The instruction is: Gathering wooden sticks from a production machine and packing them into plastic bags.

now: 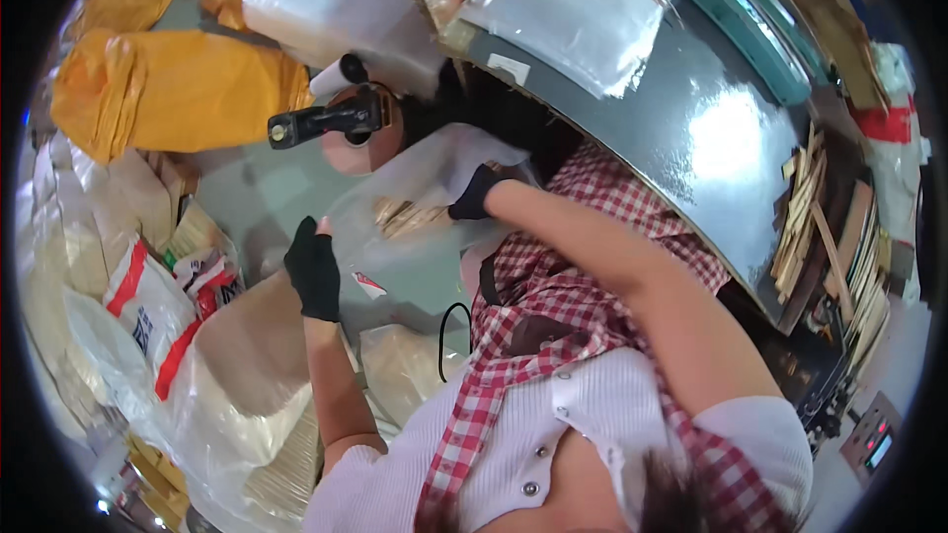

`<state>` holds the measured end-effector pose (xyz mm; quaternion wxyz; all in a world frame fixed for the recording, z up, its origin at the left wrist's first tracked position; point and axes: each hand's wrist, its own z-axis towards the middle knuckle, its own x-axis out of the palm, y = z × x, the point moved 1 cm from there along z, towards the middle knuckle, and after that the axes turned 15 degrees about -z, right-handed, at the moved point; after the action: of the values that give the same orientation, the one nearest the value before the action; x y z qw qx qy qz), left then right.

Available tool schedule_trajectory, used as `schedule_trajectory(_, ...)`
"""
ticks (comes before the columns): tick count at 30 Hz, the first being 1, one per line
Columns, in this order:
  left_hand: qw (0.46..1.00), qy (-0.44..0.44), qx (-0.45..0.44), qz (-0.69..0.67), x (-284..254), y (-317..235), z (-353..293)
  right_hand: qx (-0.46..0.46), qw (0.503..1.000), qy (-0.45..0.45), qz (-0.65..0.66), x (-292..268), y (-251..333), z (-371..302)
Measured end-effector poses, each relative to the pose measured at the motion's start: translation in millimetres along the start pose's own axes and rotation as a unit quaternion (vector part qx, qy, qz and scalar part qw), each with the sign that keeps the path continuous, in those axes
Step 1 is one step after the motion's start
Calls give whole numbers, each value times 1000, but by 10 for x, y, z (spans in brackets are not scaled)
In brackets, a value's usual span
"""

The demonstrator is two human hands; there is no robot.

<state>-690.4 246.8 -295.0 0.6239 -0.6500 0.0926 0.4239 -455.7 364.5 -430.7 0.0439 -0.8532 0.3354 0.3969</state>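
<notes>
A clear plastic bag (434,163) is stretched between my hands, low over the grey-green floor. A bundle of thin wooden sticks (405,218) shows through its film. My left hand (314,271), in a black fingerless glove, is closed with the thumb and fingertips at the bag's left edge. On the other side, my right hand (478,192), gloved the same way, is closed on the bag's film near its upper right part. Its fingertips are partly hidden by the glove and film.
A black-handled tool (331,121) stands ahead, beside a yellow sack (197,89). At right, a dark table (602,123) holds clear bags (573,15), a teal bag sealer (750,30) and loose wooden sticks (798,207). Plastic-wrapped packs (242,365) lie at left.
</notes>
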Motion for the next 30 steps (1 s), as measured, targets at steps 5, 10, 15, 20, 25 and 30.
schedule_trajectory(5,1000,15,6,1,93,116,402,-106,954,-259,112,-299,-362,-1287)
schedule_trajectory(10,999,-19,40,20,-55,253,886,-21,886,-449,-111,-766,-231,-1320)
schedule_trajectory(15,996,55,0,65,8,336,928,-16,926,-352,136,-673,-562,-1305)
schedule_trajectory(20,949,2,167,266,213,-513,892,224,780,-583,-28,-1276,-1429,-1771)
schedule_trajectory(25,958,107,248,-98,1050,-1565,715,240,817,-516,92,-1255,-2242,-1677)
schedule_trajectory(30,927,144,253,-239,1750,-2417,751,202,685,-568,409,-1147,-2237,-1901)
